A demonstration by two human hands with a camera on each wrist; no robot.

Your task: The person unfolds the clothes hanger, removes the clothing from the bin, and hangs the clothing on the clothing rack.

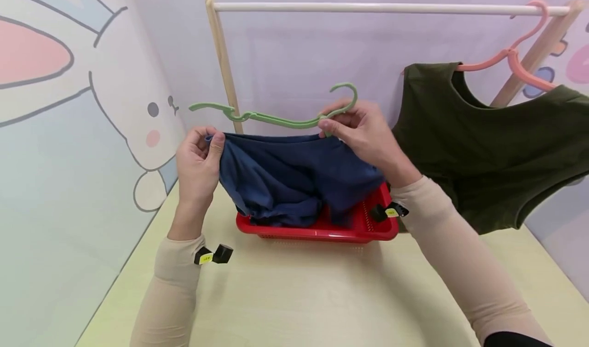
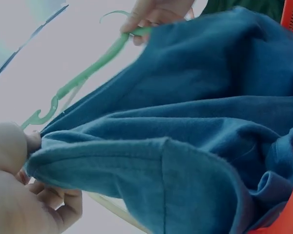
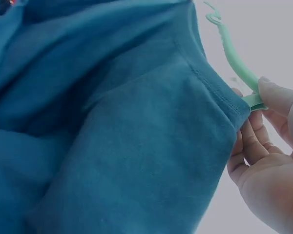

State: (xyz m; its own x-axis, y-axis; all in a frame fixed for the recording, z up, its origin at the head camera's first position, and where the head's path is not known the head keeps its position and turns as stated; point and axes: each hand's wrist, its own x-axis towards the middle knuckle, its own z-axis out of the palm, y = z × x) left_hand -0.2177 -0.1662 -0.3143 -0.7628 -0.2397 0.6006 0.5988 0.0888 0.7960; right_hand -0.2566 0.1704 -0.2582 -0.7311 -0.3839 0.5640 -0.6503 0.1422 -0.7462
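Observation:
A blue garment (image 1: pixel 280 168) is stretched between both hands, its lower folds resting in a red basket (image 1: pixel 317 232). At the garment's upper left corner, my left hand (image 1: pixel 199 158) pinches the cloth between thumb and fingers. My right hand (image 1: pixel 363 132) grips a green hanger (image 1: pixel 285 122) near its hook, right beside the garment's upper right edge. The hanger lies just above the cloth's top edge, its far arm pointing left over the left hand. In the right wrist view a short part of the hanger (image 3: pixel 256 101) meets the garment's corner.
Behind stands a rack with a white rail (image 1: pixel 368 8) and wooden posts. A dark green sleeveless top (image 1: pixel 488 142) hangs at the right on a pink hanger (image 1: pixel 513 50). A wall with a painted rabbit borders the pale table (image 1: pixel 294 296) on the left.

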